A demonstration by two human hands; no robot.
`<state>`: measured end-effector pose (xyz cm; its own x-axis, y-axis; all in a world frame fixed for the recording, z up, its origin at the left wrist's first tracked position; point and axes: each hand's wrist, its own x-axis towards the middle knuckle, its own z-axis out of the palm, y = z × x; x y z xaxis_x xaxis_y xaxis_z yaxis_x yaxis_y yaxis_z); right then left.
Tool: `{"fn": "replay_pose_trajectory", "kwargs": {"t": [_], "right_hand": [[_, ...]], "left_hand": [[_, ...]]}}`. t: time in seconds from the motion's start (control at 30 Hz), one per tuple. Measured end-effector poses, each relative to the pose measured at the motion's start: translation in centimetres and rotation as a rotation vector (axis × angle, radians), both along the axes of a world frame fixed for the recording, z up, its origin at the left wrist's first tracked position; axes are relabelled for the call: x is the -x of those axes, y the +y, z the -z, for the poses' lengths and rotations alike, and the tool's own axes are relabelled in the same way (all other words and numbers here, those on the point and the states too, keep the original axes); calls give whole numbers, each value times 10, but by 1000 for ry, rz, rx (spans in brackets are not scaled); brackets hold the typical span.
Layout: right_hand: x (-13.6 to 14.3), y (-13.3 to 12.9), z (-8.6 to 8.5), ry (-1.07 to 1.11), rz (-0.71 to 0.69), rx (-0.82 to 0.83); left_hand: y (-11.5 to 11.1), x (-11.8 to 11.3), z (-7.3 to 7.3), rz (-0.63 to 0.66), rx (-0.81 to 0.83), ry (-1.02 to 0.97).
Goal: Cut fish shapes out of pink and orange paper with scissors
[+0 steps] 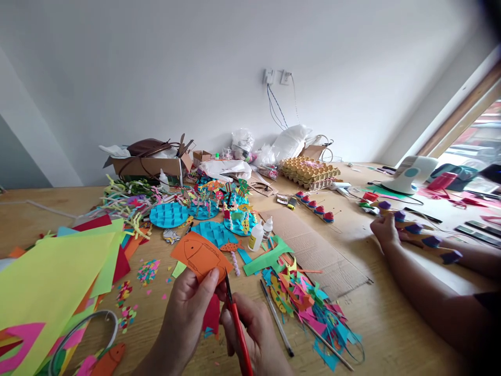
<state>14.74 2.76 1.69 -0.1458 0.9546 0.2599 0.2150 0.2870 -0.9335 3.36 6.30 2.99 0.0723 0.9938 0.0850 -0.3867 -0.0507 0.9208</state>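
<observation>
My left hand (194, 297) pinches a piece of orange paper (199, 253) with a fish outline drawn on it in dark lines. In my right hand (250, 324) is a pair of scissors (238, 321) with red handles. Its blades sit at the paper's lower right edge, near the fish's tail. Beneath my hands lies a red paper piece (212, 313). A pen (276, 317) rests on the table right of my right hand, next to a heap of colourful paper scraps (309, 308). An orange cut-out fish (109, 360) lies at the lower left.
Stacked coloured sheets (58, 266) cover the left side. Beyond my hands stand blue discs (169, 214) with paper fish and two glue bottles (256, 236). A cardboard sheet (313, 250) lies to the right. There, a co-worker's hand (385, 230) holds a painted egg-carton strip (415, 228).
</observation>
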Motion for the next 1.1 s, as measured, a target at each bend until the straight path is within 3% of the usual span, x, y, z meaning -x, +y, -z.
{"fn": "replay_pose_trajectory", "kwargs": {"t": [0.2,0.57,0.8,1.1], "right_hand": [[0,-1,5,20,23,39],[0,-5,5,144,-62,158],[-3,-7,3,175,-80,165],[-6,-7,6,180,-108,203]], "left_hand": [[0,-1,-1,-15,12,11],[-1,-1,-10,14,12,33],[-1,2,-6,36,40,85],[3,6,-6,140,40,136]]}}
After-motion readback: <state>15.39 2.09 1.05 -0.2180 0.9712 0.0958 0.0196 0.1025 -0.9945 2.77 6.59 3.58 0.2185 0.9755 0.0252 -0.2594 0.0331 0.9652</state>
